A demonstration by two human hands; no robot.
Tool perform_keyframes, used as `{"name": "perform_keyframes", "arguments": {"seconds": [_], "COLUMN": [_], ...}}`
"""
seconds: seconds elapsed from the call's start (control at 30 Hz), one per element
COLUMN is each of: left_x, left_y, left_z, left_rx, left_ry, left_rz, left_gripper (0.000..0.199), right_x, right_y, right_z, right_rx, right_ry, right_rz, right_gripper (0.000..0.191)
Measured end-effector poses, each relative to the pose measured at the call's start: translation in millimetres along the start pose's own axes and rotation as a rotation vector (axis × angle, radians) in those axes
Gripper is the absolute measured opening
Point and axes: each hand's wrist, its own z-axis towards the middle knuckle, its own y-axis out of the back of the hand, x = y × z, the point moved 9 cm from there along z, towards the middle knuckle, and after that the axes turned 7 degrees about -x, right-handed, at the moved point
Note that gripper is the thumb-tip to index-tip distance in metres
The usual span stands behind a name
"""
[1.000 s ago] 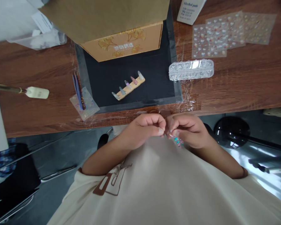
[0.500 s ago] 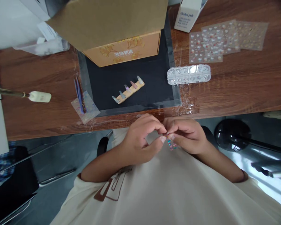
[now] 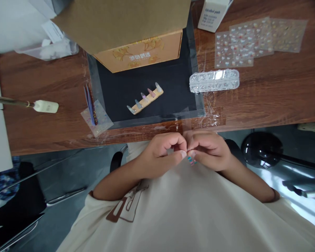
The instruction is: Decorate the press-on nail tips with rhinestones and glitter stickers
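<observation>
Just off the table's front edge, my left hand (image 3: 164,154) and my right hand (image 3: 211,150) meet with thumbs and forefingers pinched together. Between them is a clear sticker sheet with small pink and teal figures (image 3: 191,160), mostly covered by my fingers. Both pinches grip it along the same spot, fingertips nearly touching. Beyond my hands, a wooden strip (image 3: 148,102) carrying several pointed false nails (image 3: 151,92) lies on the black mat (image 3: 170,105).
A cardboard box (image 3: 147,52) stands at the mat's back. To the right are a clear rhinestone case (image 3: 214,81), sticker sheets (image 3: 235,50) and an alcohol pad box (image 3: 214,15). Leftward lie tweezers (image 3: 89,105) on a sticker sheet (image 3: 103,120), a pale bottle (image 3: 46,106) and a plastic tray (image 3: 52,52).
The view has shifted slightly. Both hands stay pinched together at nearly the same place, and less of the coloured stickers shows below the fingers.
</observation>
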Motion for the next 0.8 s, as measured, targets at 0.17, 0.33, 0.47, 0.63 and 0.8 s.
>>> {"name": "perform_keyframes", "arguments": {"seconds": [0.17, 0.33, 0.47, 0.63, 0.8], "left_x": [8, 9, 14, 19, 22], "left_y": [-6.0, -5.8, -7.6, -10.4, -11.6], "left_z": [0, 0, -3, -6, -8], "left_rx": [0.05, 0.005, -0.023, -0.06, -0.094], "left_ry": [0.079, 0.028, 0.001, -0.049, -0.086], "left_rz": [-0.102, -0.092, -0.123, -0.211, -0.288], "left_gripper": [0.011, 0.013, 0.015, 0.016, 0.02], "right_x": [-4, -5, -4, -4, -7], "right_y": [0, 3, 3, 1, 0], "right_z": [0, 0, 0, -1, -4], "right_rx": [0.006, -0.061, -0.117, -0.13, -0.142], "right_ry": [-0.05, -0.048, -0.043, -0.033, -0.029], "right_rz": [0.017, -0.012, 0.032, 0.095, 0.127], "right_gripper": [0.016, 0.02, 0.02, 0.018, 0.016]}}
